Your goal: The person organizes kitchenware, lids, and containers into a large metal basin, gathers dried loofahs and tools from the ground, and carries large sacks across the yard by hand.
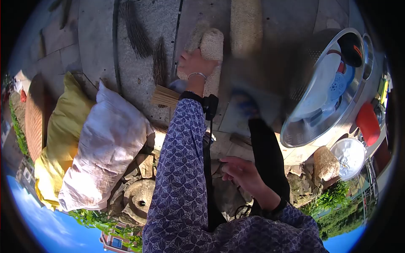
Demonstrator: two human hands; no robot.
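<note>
My left hand [195, 64], with a thin bracelet on the wrist, reaches forward over stone paving and grips a pale, fibrous loofah sponge [211, 45]. A purple patterned sleeve [181, 168] covers that arm. Closer to my body, my right hand [242, 173] hangs with loosely curled fingers and nothing in it, beside a black trouser leg [266, 156]. A blurred blue shoe [245, 105] is below the loofah.
A second long loofah [245, 25] lies on the paving. A big metal colander [295, 130] on the right holds blue and white items. Also present: a white bowl [350, 157], a white sack [105, 147], a yellow sack [63, 126], a stick bundle [165, 96], and rocks [139, 198].
</note>
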